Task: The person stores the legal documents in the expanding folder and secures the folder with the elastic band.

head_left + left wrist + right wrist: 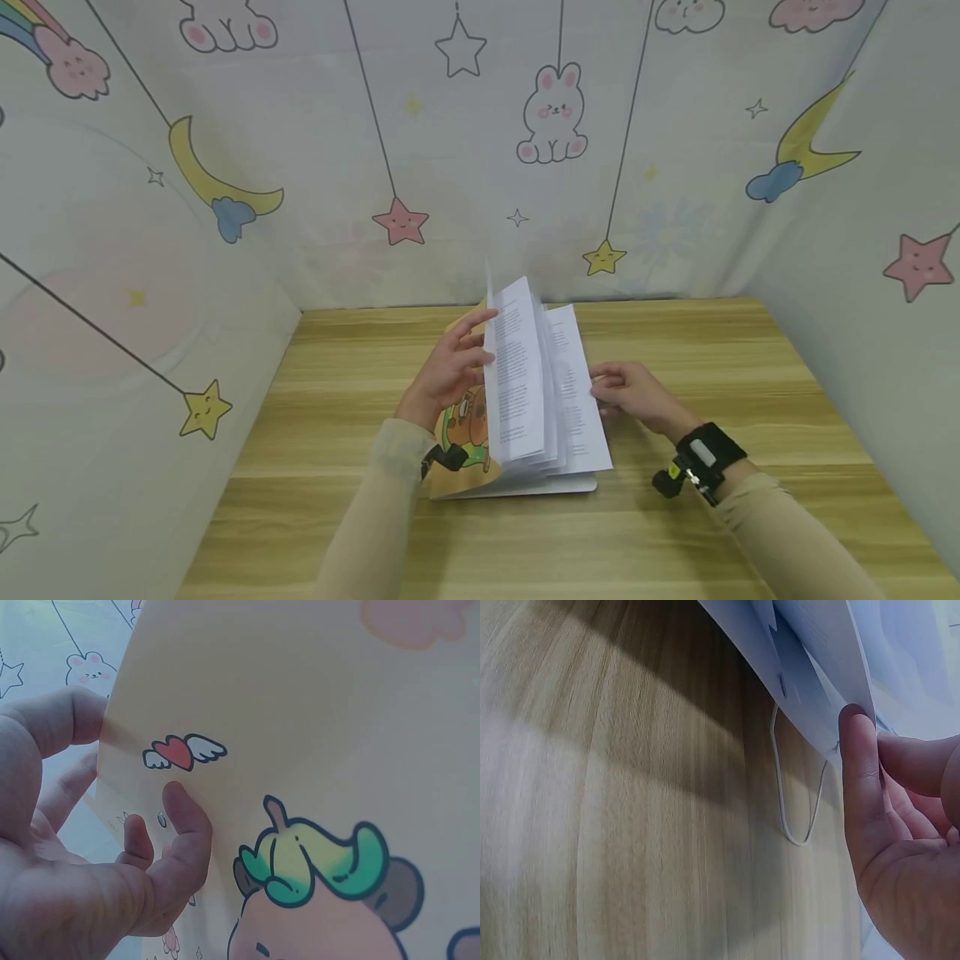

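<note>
A folder [467, 479] with an orange cartoon cover stands partly opened on the table, its cover [300, 735] raised at the left. Printed paper sheets [517, 375] lean inside it, fanned apart, and the rightmost printed sheet [576, 392] tilts outward. My left hand [448, 371] holds the cover's edge, its fingers spread along it. In the left wrist view, fingertips [180, 799] lie against the cartoon side below a winged heart. My right hand [630, 396] pinches the right edge of the paper between thumb and index finger. A thin white loop [799, 841] hangs beneath the paper in the right wrist view.
The wood-grain table [712, 358] extends around the folder on both sides. A white curtain [465, 167] with cartoon stars, moons and rabbits encloses it at the back and sides. Both wrists carry strapped cameras; the right one's black strap [712, 450] shows clearly.
</note>
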Motion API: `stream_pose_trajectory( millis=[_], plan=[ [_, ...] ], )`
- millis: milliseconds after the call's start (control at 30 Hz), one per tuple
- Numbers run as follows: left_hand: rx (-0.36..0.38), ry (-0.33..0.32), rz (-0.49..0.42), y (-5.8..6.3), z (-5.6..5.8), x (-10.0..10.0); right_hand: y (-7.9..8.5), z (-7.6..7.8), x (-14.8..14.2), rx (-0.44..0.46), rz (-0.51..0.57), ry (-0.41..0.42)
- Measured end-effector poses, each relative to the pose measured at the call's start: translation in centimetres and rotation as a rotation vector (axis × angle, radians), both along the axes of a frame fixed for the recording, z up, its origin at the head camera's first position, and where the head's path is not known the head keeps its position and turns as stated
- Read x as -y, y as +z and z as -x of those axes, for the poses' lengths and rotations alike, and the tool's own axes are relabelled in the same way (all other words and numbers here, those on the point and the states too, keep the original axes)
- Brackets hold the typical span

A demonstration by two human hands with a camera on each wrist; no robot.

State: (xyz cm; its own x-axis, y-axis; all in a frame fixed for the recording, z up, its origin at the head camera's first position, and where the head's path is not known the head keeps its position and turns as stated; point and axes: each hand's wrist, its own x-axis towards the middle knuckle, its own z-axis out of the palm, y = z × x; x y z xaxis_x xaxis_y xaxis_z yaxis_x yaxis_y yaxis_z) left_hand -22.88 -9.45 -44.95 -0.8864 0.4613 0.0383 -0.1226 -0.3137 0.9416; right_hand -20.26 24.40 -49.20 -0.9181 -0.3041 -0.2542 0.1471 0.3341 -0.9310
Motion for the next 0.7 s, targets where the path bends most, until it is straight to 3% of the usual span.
stream_pose_trajectory(
  millis=[700],
  plan=[
    [0.01, -0.001, 0.002, 0.3, -0.2, 0.0, 0.2, 0.1, 1.6, 0.019, -0.017, 0.009]
  ],
)
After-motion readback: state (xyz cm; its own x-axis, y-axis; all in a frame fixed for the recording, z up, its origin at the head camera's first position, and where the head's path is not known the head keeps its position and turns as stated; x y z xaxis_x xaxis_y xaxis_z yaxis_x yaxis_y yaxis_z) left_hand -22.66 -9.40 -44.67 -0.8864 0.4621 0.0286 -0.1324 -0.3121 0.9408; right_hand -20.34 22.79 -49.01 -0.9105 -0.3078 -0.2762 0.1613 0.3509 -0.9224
